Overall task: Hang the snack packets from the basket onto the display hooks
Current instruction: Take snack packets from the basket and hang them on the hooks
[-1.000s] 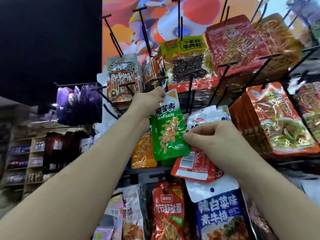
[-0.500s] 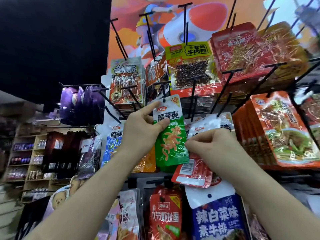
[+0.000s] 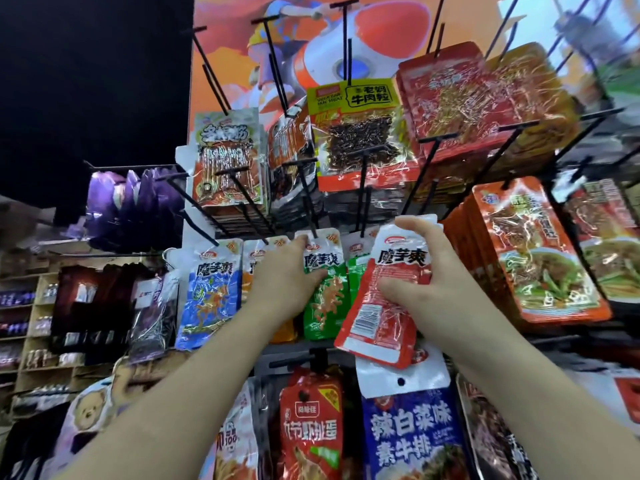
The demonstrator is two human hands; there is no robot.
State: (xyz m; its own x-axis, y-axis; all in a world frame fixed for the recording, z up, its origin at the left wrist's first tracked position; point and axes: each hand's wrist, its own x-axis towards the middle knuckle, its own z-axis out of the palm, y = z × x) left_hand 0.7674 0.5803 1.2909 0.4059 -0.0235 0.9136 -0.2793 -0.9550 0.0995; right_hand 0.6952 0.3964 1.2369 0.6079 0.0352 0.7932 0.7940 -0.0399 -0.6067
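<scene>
**Display rack inspection: both hands at the small packet row**

The orange cartoon-printed backboard [image 3: 235, 64] fills the area above both hands. Black wire display hooks [image 3: 345, 36] project from it in rows.

Above the right hand [image 3: 446, 292] hangs a stack of large red clear-fronted packets [image 3: 446, 102]. Just to that hand's right hangs a stack of orange-red noodle-picture packets [image 3: 540, 251]. A yellow-labelled packet of dark strips [image 3: 360, 140] hangs above the gap between the hands. Below the right hand hangs a blue-and-white foil packet [image 3: 412, 434], and below the left hand [image 3: 287, 282] a red foil packet [image 3: 311, 427]. A small blue foil packet [image 3: 211, 292] hangs to the left of the left hand.

The right hand pinches a small red foil snack packet [image 3: 381, 306]. Its thumb lies on the packet's front and its forefinger is raised behind the white header. The packet is tilted, lower end swung towards the left hand, and it is on no hook.

The left hand holds a small green foil snack packet [image 3: 327, 299] at its left edge, thumb across the front and forefinger straight up along the white header. The header meets the hook directly above the hand [image 3: 308, 202]. Whether it is threaded on cannot be told.

The red packet's lower edge overlaps the green packet's right side.
</scene>
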